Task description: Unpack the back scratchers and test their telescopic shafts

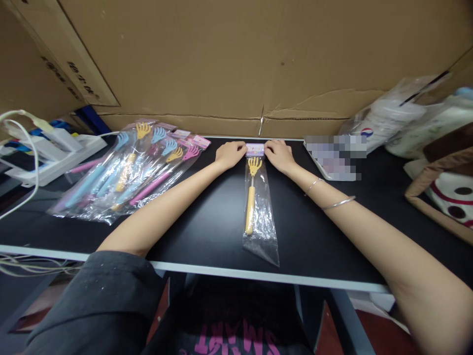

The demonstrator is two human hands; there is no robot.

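A yellow back scratcher (250, 207) with a claw-shaped head lies in a clear plastic bag (266, 222) on the black desk. Across the top of the bag runs a small purple header card (254, 150). At the card's left end, my left hand (231, 154) has its fingers closed on the edge. My right hand (280, 155) pinches the opposite end the same way. To the left of my left arm is a pile of bagged back scratchers (148, 170) in blue, yellow and pink, their cards pointing to the back.
A white power strip (55, 160) with plugs and cables sits at the far left. Cardboard (236, 59) walls the back. On the right are a partly blurred-out phone (325, 160), a bagged plastic cup (388, 121) and a brown-handled bag (424, 192).
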